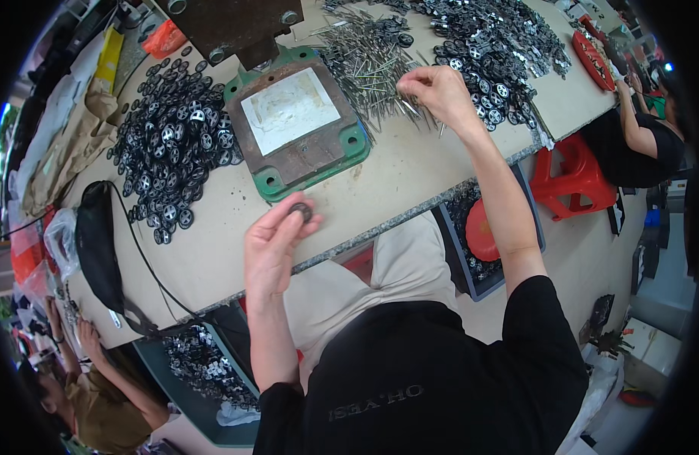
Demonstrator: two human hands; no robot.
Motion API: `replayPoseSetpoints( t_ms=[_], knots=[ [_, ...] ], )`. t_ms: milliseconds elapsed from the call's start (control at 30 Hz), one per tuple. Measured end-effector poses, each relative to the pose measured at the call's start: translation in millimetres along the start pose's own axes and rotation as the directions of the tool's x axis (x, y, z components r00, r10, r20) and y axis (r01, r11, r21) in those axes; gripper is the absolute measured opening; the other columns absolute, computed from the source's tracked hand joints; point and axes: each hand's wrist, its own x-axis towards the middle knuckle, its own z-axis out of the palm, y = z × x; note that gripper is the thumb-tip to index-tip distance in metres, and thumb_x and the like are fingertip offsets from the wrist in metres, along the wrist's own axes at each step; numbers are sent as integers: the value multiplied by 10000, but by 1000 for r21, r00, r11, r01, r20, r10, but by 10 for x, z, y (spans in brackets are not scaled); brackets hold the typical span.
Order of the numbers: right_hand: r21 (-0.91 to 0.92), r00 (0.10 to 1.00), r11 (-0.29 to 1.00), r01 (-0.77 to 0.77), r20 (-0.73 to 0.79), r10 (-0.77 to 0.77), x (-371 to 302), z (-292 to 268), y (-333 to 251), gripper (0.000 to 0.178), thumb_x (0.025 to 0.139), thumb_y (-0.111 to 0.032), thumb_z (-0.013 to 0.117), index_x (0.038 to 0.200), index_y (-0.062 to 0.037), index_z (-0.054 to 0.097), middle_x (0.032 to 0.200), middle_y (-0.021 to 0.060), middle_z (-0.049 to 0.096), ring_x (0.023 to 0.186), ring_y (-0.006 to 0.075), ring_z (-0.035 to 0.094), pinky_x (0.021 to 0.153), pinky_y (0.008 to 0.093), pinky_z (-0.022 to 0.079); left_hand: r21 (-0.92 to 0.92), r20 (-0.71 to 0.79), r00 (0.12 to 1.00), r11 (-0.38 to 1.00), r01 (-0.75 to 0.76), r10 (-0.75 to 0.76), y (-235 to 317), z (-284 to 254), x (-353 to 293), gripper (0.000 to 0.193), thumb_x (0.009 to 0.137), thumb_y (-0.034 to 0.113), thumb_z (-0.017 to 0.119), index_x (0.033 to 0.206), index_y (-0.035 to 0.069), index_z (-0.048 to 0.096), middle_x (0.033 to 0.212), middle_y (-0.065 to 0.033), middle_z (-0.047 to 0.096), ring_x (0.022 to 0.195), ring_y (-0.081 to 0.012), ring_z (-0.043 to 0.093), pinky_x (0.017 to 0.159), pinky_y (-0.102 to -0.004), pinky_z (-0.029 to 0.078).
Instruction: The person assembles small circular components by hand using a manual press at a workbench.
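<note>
The left hand point(272, 246), just in front of the metal base point(311, 155), pinches a wheel point(301, 211) between thumb and fingers, while the right hand point(439, 95), farther forward, arches over the pins point(358, 70), fingertips together, on what I cannot tell.

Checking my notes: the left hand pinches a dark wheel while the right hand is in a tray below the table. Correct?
No: the head view shows the right hand at the thin metal pins on the table; the left hand does pinch a dark wheel.
</note>
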Motion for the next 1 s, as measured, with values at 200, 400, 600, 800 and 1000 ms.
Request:
replayPoseSetpoints(
  t_ms=[200, 400, 600, 800, 1000],
  knots=[
    [820, 988, 561, -112, 150, -22, -496, 76, -457, 172, 861, -109, 579, 952, 37, 574, 803, 99, 643, 649, 116, 620, 522, 203, 484, -220, 6, 985, 961, 169, -172, -90, 441, 41, 295, 891, 46, 505, 1168, -54, 512, 1072, -174, 597, 975, -261, 611, 824, -291, 536],
    [896, 970, 410, -172, 226, -87, -966, 341, -799, 162, 821, -43, 620, 956, 39, 584, 808, 88, 648, 716, 122, 634, 600, 213, 515, -258, 5, 982, 949, 182, -187, -121, 510, 71, 322, 897, 51, 505, 1196, -68, 477, 1042, -139, 607, 963, -222, 612, 844, -299, 520],
    [886, 978, 447, -123, 184, -96, -1005, 468, -825, 112, 821, -25, 614, 918, 29, 605, 788, 77, 648, 710, 111, 632, 597, 206, 516, -269, -10, 984, 948, 170, -180, -153, 504, 45, 323, 894, 40, 499, 1201, -59, 477, 1056, -144, 605, 950, -196, 615, 850, -301, 522],
    [673, 969, 710, 208, -41, -244, -1065, 544, -823, 120, 775, 3, 636, 892, 22, 619, 777, 71, 656, 674, 122, 639, 578, 236, 509, -280, -24, 984, 946, 165, -179, -160, 509, 41, 317, 897, 36, 493, 1201, -55, 480, 1061, -135, 602, 944, -188, 613, 856, -305, 520],
    [321, 789, 721, 614, -267, -553, -1106, 639, -836, 96, 734, 12, 645, 827, 4, 624, 725, 105, 640, 624, 187, 637, 552, 273, 495, -328, -4, 988, 933, 146, -156, -182, 476, 52, 318, 898, 36, 501, 1204, -49, 481, 1063, -125, 596, 963, -201, 603, 865, -308, 515]
  ],
)
